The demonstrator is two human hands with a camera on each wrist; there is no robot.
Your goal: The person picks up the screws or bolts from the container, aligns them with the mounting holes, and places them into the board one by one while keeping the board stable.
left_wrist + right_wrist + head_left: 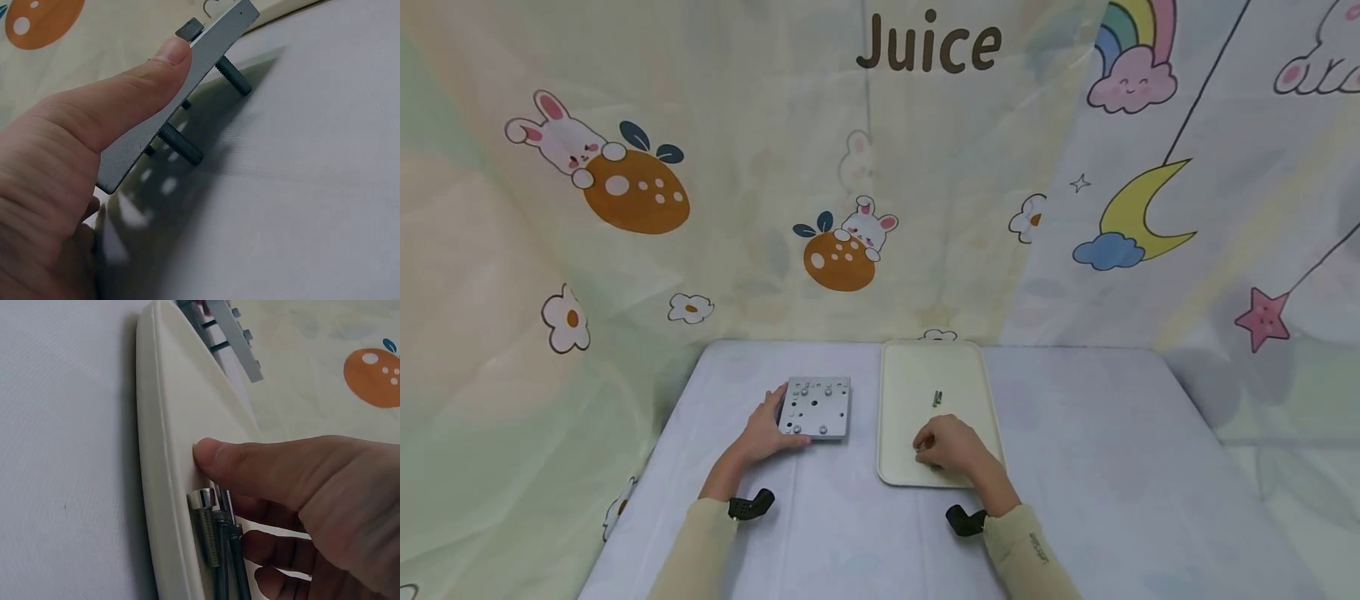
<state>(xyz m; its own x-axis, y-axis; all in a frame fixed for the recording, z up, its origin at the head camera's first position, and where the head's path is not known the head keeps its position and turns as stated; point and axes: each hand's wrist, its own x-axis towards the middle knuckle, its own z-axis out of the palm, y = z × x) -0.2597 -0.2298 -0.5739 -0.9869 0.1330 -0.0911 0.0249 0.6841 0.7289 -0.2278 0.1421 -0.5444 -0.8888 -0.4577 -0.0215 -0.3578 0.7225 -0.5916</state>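
My left hand (pixel 767 435) grips a grey metal plate (pixel 815 407) at its left side, with the thumb along the near edge. Holes dot its top, and several bolt heads stand up there. In the left wrist view, threaded bolt shafts (pixel 180 144) stick out below the plate. Over the near part of a cream tray (pixel 895 472), my right hand (pixel 951 446) has thumb and fingers curled together at a threaded bolt, mostly hidden behind the thumb. Beside these fingertips lie more bolts (pixel 209 534), one with a shiny silver head, others dark.
Two small pins or screws (pixel 937 398) lie farther back in the tray. The tray's raised rim (pixel 156 450) runs beside the right hand. A white cloth covers the table (pixel 1090 450), and a printed curtain (pixel 737 183) hangs behind its far edge.
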